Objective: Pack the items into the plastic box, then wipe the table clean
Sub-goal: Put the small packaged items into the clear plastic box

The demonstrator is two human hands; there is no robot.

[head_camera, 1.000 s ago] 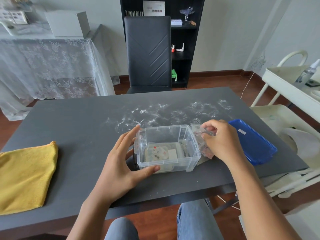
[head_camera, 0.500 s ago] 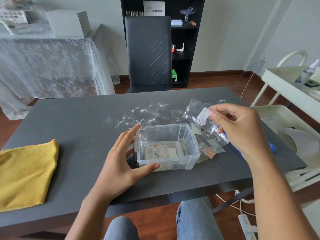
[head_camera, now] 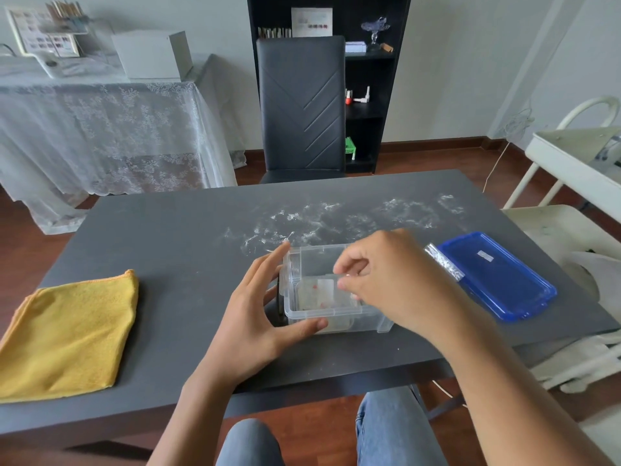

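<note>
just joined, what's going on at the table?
A person is packing small items into a clear plastic box on the dark grey table. The left hand steadies the box's left side with straight fingers, while the right hand pinches a small clear plastic packet over the open box. Some packets already lie inside. The blue plastic lid is off, to the right. White powdery smears remain on the table, and the folded yellow cloth lies untouched at left.
</note>
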